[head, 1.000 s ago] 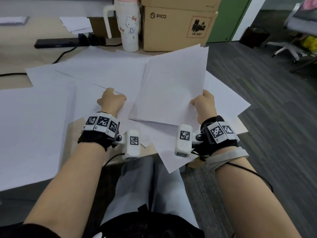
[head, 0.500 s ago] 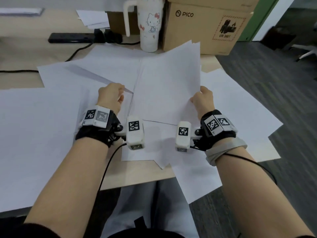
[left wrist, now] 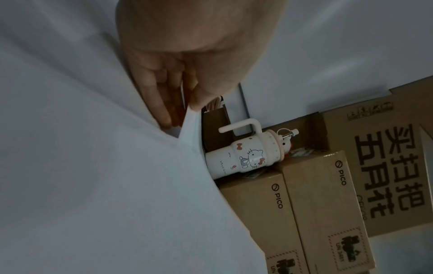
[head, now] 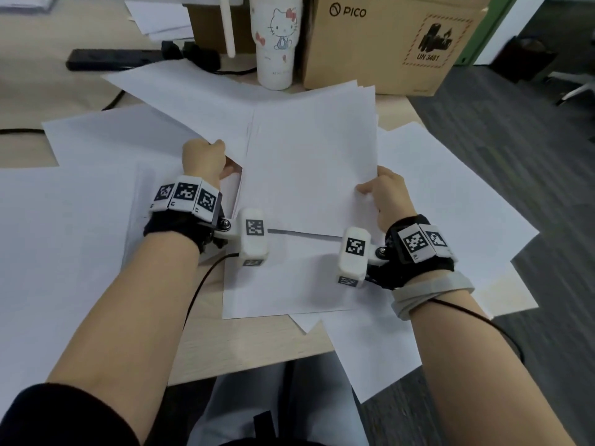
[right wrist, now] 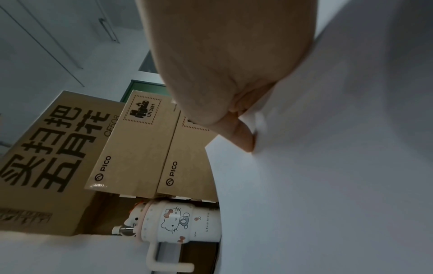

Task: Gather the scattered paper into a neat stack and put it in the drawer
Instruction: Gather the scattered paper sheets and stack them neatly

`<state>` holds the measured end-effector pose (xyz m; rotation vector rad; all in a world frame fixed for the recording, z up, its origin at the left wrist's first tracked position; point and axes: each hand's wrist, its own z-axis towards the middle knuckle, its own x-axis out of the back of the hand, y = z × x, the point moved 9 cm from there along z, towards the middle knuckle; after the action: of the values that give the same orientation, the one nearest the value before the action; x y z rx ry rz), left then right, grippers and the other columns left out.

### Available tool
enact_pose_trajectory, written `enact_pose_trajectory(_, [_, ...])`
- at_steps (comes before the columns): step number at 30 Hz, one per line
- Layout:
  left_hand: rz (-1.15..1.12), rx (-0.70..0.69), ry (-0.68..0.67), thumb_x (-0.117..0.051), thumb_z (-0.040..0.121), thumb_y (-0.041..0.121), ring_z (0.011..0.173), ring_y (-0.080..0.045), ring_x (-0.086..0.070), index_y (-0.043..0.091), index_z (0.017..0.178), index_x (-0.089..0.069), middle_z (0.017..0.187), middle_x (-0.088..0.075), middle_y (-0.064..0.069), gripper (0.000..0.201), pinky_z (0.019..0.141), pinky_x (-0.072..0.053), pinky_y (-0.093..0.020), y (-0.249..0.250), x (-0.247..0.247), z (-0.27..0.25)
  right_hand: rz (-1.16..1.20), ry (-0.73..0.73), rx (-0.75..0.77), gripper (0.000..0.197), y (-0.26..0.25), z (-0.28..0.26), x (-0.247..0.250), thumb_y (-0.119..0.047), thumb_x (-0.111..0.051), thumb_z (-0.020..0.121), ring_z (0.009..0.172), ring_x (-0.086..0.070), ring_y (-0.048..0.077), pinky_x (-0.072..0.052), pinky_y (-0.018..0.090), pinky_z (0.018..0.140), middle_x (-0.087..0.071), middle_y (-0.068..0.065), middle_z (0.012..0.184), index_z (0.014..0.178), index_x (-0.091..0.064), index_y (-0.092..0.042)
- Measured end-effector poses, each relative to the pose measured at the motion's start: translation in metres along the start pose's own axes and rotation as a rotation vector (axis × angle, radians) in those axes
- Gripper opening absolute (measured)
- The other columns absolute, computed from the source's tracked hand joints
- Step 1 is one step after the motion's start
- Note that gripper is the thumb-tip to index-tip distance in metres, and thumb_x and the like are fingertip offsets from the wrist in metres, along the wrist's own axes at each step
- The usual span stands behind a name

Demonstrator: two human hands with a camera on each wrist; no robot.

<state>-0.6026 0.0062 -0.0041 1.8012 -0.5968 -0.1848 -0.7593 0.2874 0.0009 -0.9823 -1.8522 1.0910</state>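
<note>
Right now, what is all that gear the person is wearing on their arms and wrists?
Each wrist carries a black strap topped with white blocks printed with black square codes, and a white camera pod juts inward from each. The left hand side has a thin black cable and a dark sleeve near the elbow. The right hand side adds a grey band and black cable. Forearms are bare.

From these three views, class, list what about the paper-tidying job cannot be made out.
- The drawer: in no view.
- How many sheets the right hand holds in its stack: too thin to count.
- Left hand fingertips: head view, tucked under a sheet.
- Tumbler top: head view, cut off by the edge.
</note>
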Motion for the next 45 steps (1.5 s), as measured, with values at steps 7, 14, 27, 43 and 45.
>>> enact_pose_trajectory(7, [-0.068, -0.058, 0.117, -0.043, 0.095, 0.012, 0.063, -0.02, -0.045, 0.017, 0.065, -0.035, 0.065, -0.042, -0.002, 0.032, 0.06, -0.044, -0.03, 0.001, 0.008, -0.014, -0.013, -0.023, -0.002, 0.032, 0.003, -0.009, 0.0, 0.013, -0.044, 0.08, 0.071, -0.049, 0.022, -0.038, 0.025, 0.061, -0.056, 0.01, 0.09, 0.109, -0.056, 0.011])
enact_pose_trajectory(14, [-0.066, -0.411, 0.392, -0.038, 0.096, 0.007, 0.054, -0.006, -0.032, 0.019, 0.063, -0.029, 0.063, -0.035, 0.006, 0.036, 0.05, -0.03, -0.014, 0.044, 0.054, -0.06, -0.034, -0.044, 0.012, 0.027, 0.005, -0.024, -0.003, 0.014, -0.042, 0.076, 0.079, -0.043, 0.022, -0.032, 0.026, 0.062, -0.049, 0.011, 0.085, 0.089, -0.053, -0.008])
enact_pose_trajectory(27, [-0.263, -0.529, 0.001, -0.043, 0.098, 0.012, 0.076, -0.008, -0.055, 0.02, 0.085, -0.055, 0.086, -0.062, 0.005, 0.02, 0.074, -0.048, -0.025, 0.091, 0.065, -0.129, -0.09, -0.107, -0.122, 0.029, 0.025, -0.068, 0.001, 0.011, -0.051, 0.08, 0.11, -0.058, 0.038, -0.042, 0.05, 0.103, -0.064, 0.021, 0.112, 0.098, -0.064, -0.008])
enact_pose_trajectory(43, [0.118, -0.168, -0.033, -0.043, 0.091, -0.003, 0.12, -0.024, -0.053, 0.011, 0.133, -0.053, 0.137, -0.052, -0.008, 0.045, 0.094, -0.046, -0.03, -0.028, 0.064, -0.14, -0.148, -0.048, -0.186, 0.02, 0.04, -0.118, 0.006, -0.003, -0.047, 0.09, 0.053, -0.03, 0.019, -0.024, 0.026, 0.05, -0.032, 0.005, 0.064, 0.071, -0.043, -0.011])
enact_pose_trajectory(45, [0.178, -0.196, -0.049, -0.043, 0.091, -0.002, 0.121, -0.024, -0.052, 0.013, 0.133, -0.053, 0.137, -0.052, -0.007, 0.045, 0.098, -0.045, -0.031, -0.029, 0.056, -0.144, -0.131, -0.064, -0.151, 0.02, 0.036, -0.122, 0.003, -0.007, -0.046, 0.091, 0.054, -0.03, 0.018, -0.024, 0.026, 0.05, -0.031, 0.004, 0.065, 0.072, -0.043, -0.013])
